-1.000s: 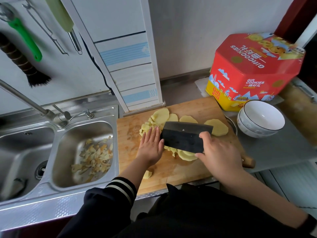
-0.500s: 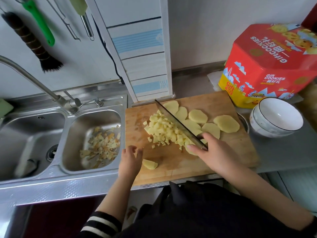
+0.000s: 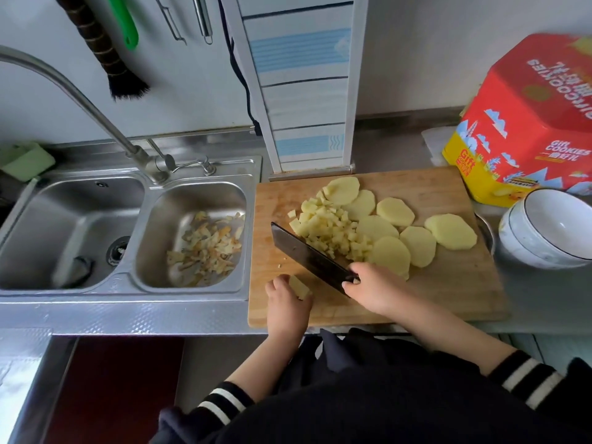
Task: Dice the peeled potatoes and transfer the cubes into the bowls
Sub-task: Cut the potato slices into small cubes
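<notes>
A wooden cutting board (image 3: pixel 448 293) lies on the steel counter. On it sits a heap of potato cubes (image 3: pixel 326 229), with several round potato slices (image 3: pixel 451 231) fanned out to its right. My right hand (image 3: pixel 376 288) grips a dark cleaver (image 3: pixel 307 256), whose blade leans against the near left side of the cube heap. At the board's near left, my left hand (image 3: pixel 286 299) pinches a stray potato piece (image 3: pixel 300 287). White stacked bowls (image 3: pixel 547 232) stand just right of the board.
A double steel sink is to the left; its right basin (image 3: pixel 192 200) holds potato peels (image 3: pixel 205 248). A faucet (image 3: pixel 80 100) arches over the sink. A red cookie tin (image 3: pixel 531 123) stands behind the bowls. A metal bowl rim (image 3: pixel 485 230) shows between board and bowls.
The left hand left the cube heap, moved to the board's near left and picked up the stray piece. The cleaver swung from the heap's right side to its left.
</notes>
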Demonstrator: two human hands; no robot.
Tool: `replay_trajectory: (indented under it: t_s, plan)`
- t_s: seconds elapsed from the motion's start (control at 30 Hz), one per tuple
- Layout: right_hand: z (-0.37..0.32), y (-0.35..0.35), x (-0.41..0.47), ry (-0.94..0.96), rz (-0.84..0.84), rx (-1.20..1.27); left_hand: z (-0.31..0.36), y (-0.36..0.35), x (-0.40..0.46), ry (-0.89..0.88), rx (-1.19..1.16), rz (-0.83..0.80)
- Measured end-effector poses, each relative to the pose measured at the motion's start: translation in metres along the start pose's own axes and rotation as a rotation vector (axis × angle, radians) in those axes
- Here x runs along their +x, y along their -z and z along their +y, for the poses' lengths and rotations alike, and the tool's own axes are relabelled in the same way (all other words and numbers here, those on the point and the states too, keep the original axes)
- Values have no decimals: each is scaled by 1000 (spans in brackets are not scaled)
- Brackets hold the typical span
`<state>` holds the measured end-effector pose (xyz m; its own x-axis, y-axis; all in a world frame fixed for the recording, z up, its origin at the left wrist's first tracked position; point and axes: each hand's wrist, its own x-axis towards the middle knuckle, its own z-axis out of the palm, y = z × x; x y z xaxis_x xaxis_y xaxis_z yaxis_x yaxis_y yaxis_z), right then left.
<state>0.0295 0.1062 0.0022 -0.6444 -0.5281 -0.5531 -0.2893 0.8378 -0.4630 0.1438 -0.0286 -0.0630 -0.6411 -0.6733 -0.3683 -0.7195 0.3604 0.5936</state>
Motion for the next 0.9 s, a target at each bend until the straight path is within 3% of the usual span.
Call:
replay_trajectory:
  t_s: [0.23,0.5,0.63,0.7,0.83,0.9]
  plan:
    - [-2,2,4,-10,15,-3,16,-6,14,0,-67,-4]
    - [-7,3,-3,-1,-8,-36,-3,-9,14,15,-302,-19]
    - [-8,3,-8,8,59,-83,-3,-6,12,72,-436,-14]
    - [-9,7,-11,17,96,-101,-6,-2,5,-93,-342,107]
    - [-13,15,-19,50,112,-175,-27,-8,18,-708,83,315]
    - [-16,14,-20,74,107,-208,-34,-12,30,-818,198,342]
